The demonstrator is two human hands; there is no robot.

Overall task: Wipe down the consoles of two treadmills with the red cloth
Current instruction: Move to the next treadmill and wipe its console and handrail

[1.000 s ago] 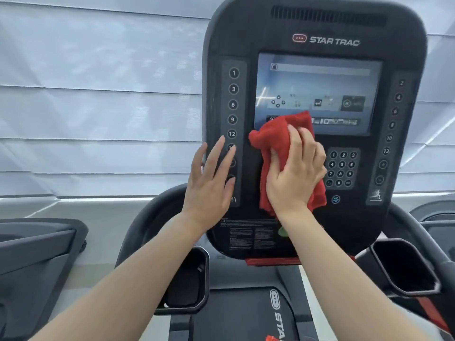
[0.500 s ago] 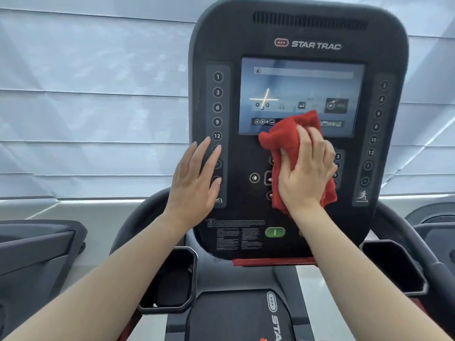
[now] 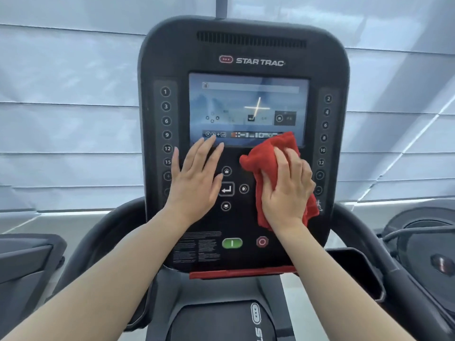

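Note:
A black treadmill console [image 3: 243, 45] marked STAR TRAC fills the middle of the head view, with a lit screen [image 3: 248, 104] and columns of round number buttons down both sides. My right hand [image 3: 286, 190] presses the red cloth [image 3: 264, 153] flat against the console's lower right, covering the keypad; the cloth's top corner overlaps the screen's bottom right edge. My left hand [image 3: 197, 178] lies flat with fingers spread on the console left of the arrow buttons, its fingertips at the screen's lower edge. It holds nothing.
Below the hands are a green start button [image 3: 232, 243] and a red stop button [image 3: 262, 241], then a red strip [image 3: 242, 273]. Curved black handrails [image 3: 364, 232] flank the console. Another machine [image 3: 428, 247] stands at right, a dark console edge [image 3: 27, 257] at left. White blinds behind.
My right hand slid the red cloth from the console's middle to its lower right. My left hand moved from the left button column inward, up to the screen's edge.

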